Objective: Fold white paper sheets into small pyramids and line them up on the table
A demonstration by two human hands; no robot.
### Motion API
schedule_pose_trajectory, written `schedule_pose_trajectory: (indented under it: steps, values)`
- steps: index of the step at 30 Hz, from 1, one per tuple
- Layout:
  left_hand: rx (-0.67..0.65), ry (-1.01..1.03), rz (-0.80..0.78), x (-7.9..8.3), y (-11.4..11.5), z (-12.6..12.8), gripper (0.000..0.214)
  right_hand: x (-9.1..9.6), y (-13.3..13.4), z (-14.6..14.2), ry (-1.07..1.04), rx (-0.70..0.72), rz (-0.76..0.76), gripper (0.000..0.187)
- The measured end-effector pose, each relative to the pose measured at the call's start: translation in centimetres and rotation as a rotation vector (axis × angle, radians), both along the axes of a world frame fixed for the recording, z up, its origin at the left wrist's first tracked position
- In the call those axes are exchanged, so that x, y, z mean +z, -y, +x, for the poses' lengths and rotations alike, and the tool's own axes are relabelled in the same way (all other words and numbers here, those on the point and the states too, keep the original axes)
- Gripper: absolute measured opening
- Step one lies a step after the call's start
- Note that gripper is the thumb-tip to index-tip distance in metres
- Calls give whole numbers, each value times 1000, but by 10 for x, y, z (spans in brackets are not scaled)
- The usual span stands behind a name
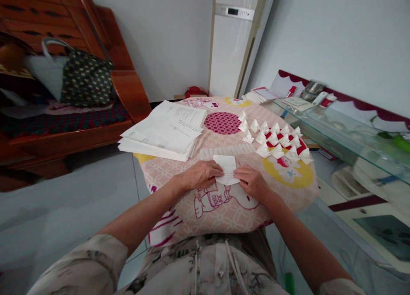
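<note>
The left side of a small folded paper [225, 162] is held by the left hand [204, 174], its fingers bent nearly closed; the right side is gripped likewise by the right hand [251, 182]. The paper is placed toward the near edge of the cloth-covered table [221, 222]. A stack of printed sheets [166, 132] is laid along the left edge, and pointed paper pieces [273, 138] are set in rows near the right edge.

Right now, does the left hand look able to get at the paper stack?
Probably yes: the paper stack lies just beyond the left hand with nothing visible between them, though that hand is busy at the small sheet.
</note>
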State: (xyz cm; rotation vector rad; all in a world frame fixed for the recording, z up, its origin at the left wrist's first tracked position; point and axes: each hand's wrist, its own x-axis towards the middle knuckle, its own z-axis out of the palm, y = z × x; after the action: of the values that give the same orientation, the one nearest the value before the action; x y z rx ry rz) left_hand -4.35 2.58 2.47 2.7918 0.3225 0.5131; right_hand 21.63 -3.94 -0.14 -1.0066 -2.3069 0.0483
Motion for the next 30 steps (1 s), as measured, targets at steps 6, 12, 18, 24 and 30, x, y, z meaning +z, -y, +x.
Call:
schedule_pose_trajectory:
  steps: [6,12,18,24,30]
  values:
    - [113,17,-58,1,3,-5,23,6,-1,2,-125,-47,-93,19]
    - [515,1,-267,13,3,5,20,25,-12,-5,-321,-308,-456,25]
    - [667,-2,-385,19,-5,18,18,20,-31,-9,-559,-402,-712,21]
    - [446,43,-507,17,-6,17,20,19,-22,-6,-471,-286,-622,20]
    - [205,60,-414,4,-10,26,16,17,-19,-4,-420,-297,-568,20]
